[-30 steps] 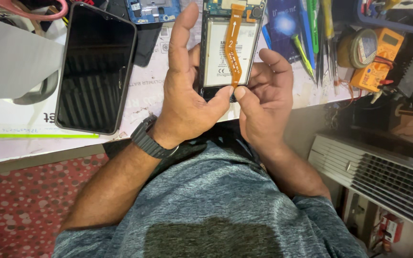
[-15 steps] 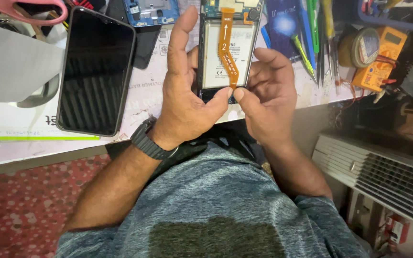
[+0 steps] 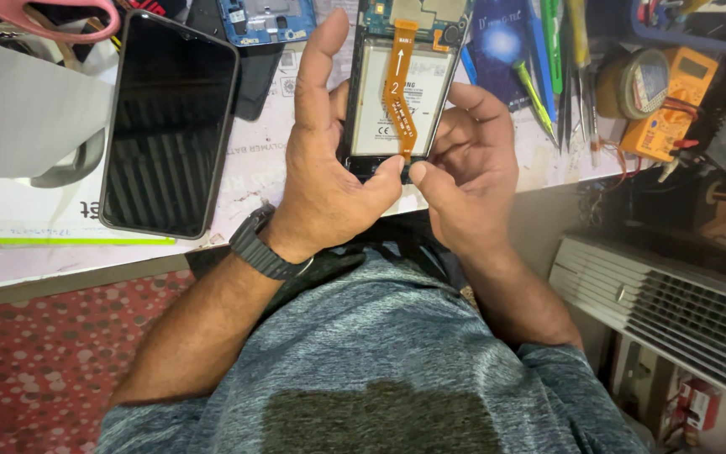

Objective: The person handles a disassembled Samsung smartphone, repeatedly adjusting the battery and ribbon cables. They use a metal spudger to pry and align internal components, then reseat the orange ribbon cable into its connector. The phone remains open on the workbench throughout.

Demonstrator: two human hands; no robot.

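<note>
An opened phone (image 3: 380,92) with its back off lies on the workbench, showing a white battery and an orange flex cable (image 3: 400,92) running down its middle. My left hand (image 3: 329,176) grips the phone's left side, forefinger raised, thumb pressing the cable's lower end. My right hand (image 3: 464,168) holds the phone's right side, its thumb meeting the left thumb at the bottom of the cable. A black watch sits on my left wrist.
A black phone screen (image 3: 170,126) lies face up to the left. A blue phone frame (image 3: 266,18) sits at the top. Tweezers and screwdrivers (image 3: 560,67), an orange multimeter (image 3: 674,101) and a solder reel (image 3: 632,80) stand right. A white grille unit (image 3: 674,303) is below right.
The phone has shifted slightly in my hands. Both thumbs stay pressed at the lower end of the orange cable.
</note>
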